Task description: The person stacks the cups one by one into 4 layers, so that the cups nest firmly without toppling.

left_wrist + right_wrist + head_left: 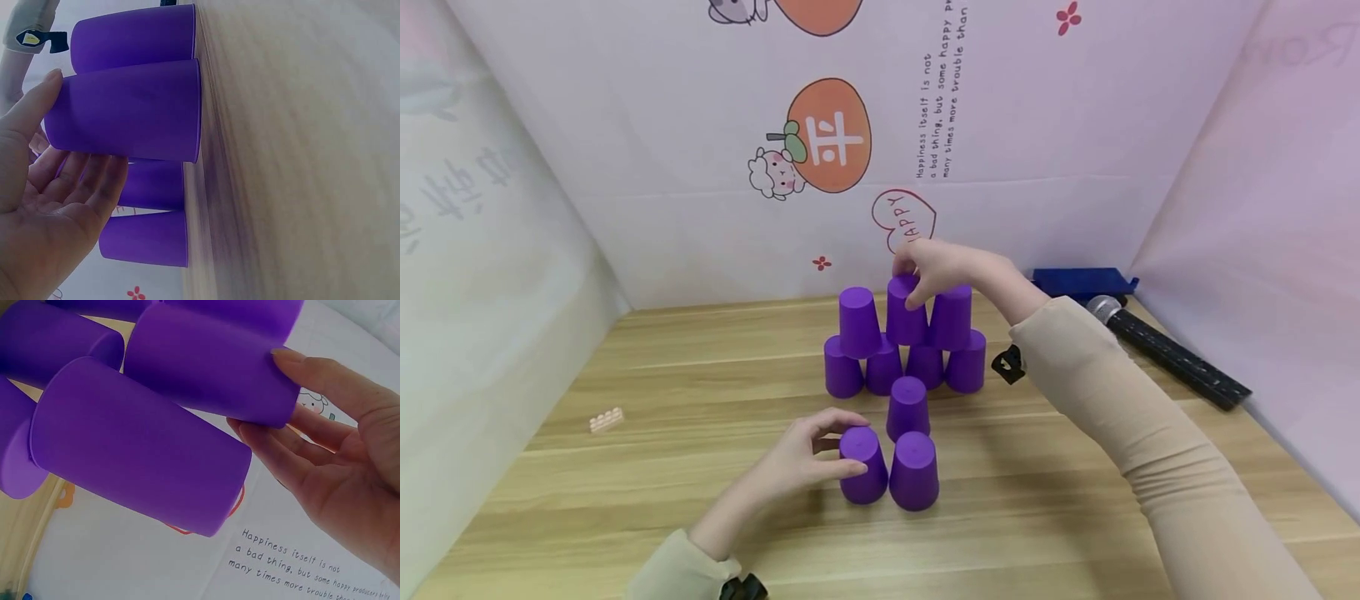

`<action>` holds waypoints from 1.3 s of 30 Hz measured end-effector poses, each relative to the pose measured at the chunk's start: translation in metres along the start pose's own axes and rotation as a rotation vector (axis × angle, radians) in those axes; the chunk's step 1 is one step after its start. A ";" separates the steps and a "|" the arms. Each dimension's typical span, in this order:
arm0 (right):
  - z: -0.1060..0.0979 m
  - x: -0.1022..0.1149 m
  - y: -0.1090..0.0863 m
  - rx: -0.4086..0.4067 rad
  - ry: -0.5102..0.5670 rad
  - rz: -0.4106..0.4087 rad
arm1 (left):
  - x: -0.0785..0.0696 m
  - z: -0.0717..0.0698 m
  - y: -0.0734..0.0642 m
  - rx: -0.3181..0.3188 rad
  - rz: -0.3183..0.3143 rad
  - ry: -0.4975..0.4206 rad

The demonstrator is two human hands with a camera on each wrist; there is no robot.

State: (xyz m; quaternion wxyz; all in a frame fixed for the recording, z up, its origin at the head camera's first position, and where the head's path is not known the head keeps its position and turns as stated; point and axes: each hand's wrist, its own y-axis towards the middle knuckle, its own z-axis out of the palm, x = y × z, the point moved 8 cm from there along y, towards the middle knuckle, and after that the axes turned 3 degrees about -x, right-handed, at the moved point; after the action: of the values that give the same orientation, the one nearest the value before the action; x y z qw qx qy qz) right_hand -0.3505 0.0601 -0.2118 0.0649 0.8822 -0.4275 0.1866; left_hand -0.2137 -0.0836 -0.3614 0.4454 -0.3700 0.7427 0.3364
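Right hand (938, 265) is curled partway, thumb and fingers pinching the top end of the middle upper cup (907, 323). Cup is inverted, long axis near vertical, directly under that hand. It stands between the left upper cup (859, 323) and right upper cup (952, 321), over the middle pair of the bottom row (923, 368). Can't tell if its rim bears fully. Left hand (808, 450) is nearer the three cups in front: thumb and fingers around the left front cup (863, 479), upright on the desk (722, 367), just beside the right front cup (914, 477).
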 end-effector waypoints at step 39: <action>-0.017 -0.004 -0.044 -0.260 0.110 -0.032 | 0.004 0.001 -0.003 -0.006 -0.027 -0.034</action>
State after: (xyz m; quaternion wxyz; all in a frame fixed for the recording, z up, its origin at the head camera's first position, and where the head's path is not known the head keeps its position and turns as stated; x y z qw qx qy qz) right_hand -0.3233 0.0953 -0.1957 0.2050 0.8615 -0.4297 0.1766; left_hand -0.2121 -0.0857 -0.3662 0.4613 -0.3753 0.7291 0.3387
